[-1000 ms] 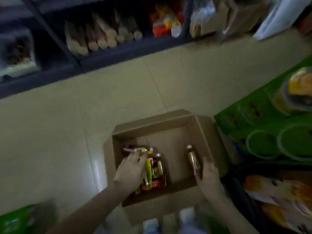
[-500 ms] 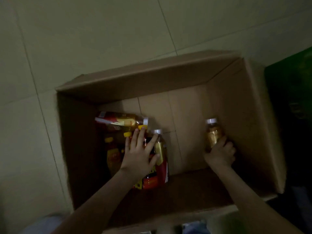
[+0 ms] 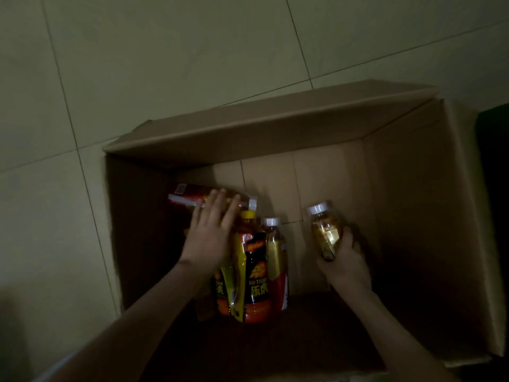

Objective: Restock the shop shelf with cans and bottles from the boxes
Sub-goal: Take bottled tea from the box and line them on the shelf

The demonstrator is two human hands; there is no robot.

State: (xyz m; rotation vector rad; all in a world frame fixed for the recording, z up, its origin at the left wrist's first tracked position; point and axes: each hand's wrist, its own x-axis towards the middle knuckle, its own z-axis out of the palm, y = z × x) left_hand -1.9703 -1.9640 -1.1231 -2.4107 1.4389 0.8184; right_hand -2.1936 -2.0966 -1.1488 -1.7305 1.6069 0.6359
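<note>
Pale square tiles cover the floor, dim and greenish in poor light. On it sits an open cardboard box, its far flap folded inward and its near edge cut off by the bottom of the view. A dark shape just beside the box's right wall is too murky to identify.

A cluster of drink bottles stands against the left wall, toward the box's near left corner. The clearest are a yellow-capped bottle with a red, black and yellow label and, touching its right side, a white-capped bottle with a gold and red label. Others behind and left of them are lost in shadow or hidden by the forearm, so their number cannot be told. Beyond the cluster, toward the far left corner, a lying bottle rests on its side, cap pointing right.

The left hand lies flat with straight, slightly spread fingers over the lying bottle, covering its middle; whether the palm also touches the standing caps is unclear.

The right hand grips a small bottle of golden liquid, white cap tilted up and left, near the middle of the box. The fingers wrap its lower half, hiding the base.
</note>
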